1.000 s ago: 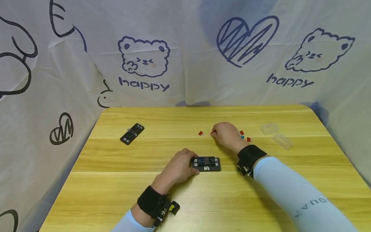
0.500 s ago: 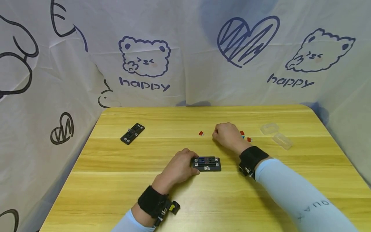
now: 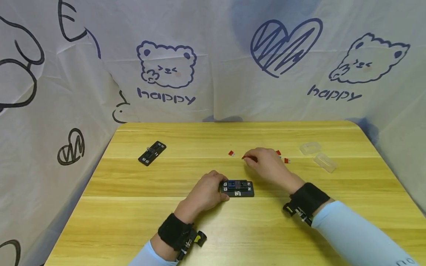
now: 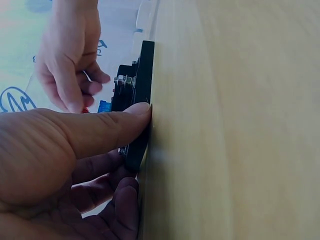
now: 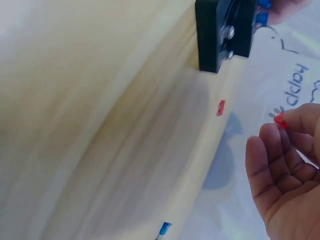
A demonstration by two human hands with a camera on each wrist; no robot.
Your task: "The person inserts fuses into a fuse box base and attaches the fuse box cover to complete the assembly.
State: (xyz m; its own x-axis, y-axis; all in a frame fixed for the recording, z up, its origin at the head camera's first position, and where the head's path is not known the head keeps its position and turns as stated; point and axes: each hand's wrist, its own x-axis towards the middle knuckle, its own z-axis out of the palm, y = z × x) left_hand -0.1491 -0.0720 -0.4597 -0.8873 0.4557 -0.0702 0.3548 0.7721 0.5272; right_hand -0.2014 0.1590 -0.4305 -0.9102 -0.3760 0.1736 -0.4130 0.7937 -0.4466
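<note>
My left hand (image 3: 207, 190) grips the left end of a black fuse block (image 3: 237, 188) that sits on the table; in the left wrist view the thumb presses along its side. Blue blade fuses (image 3: 232, 183) are seated in the block's left part. Above the table, beyond the block, my right hand (image 3: 266, 162) pinches a red blade fuse (image 5: 280, 119) between thumb and index finger. Its other fingers are loosely curled, as the right wrist view shows.
Another black fuse block (image 3: 152, 153) lies at an angle at the back left. One loose red fuse (image 3: 231, 153) is left of my right hand; red fuses (image 3: 287, 160) and a blue fuse (image 5: 164, 229) lie near it. Two clear plastic covers (image 3: 325, 163) rest at the right.
My right hand has lifted from the table with the red fuse and come nearer to me, its wrist swinging right. My left hand and the fuse block have stayed in place.
</note>
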